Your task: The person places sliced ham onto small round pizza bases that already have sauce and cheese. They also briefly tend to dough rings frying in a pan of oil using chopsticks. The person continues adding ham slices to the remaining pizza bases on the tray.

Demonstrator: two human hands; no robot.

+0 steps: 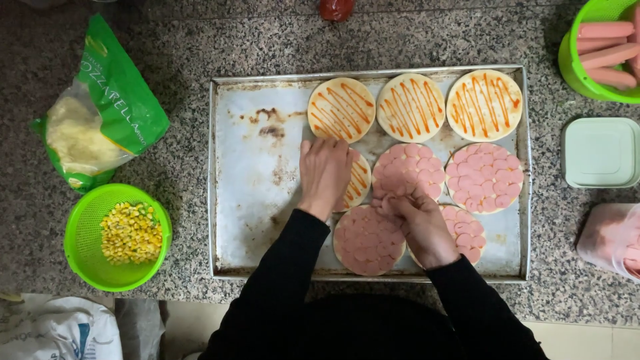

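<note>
Down on the baking tray (240,200), the half-hidden sauced round (359,181) sits in the middle row, and the left hand (325,175) lies flat and spread on it, gripping nothing. Just beside it the right hand (420,227) pinches its fingertips narrow over the sausage-covered rounds (408,172); a slice between them is likely, though I cannot tell for sure. Three striped sauced rounds (411,107) wait along the far edge. Out on the counter (187,53): a cheese bag (100,127), a green colander of corn (119,237), whole sausages in a green tub (600,57). The risk, I'd say: that flat palm smears the sauce, or a sleeve drags slices off the nearest rounds
</note>
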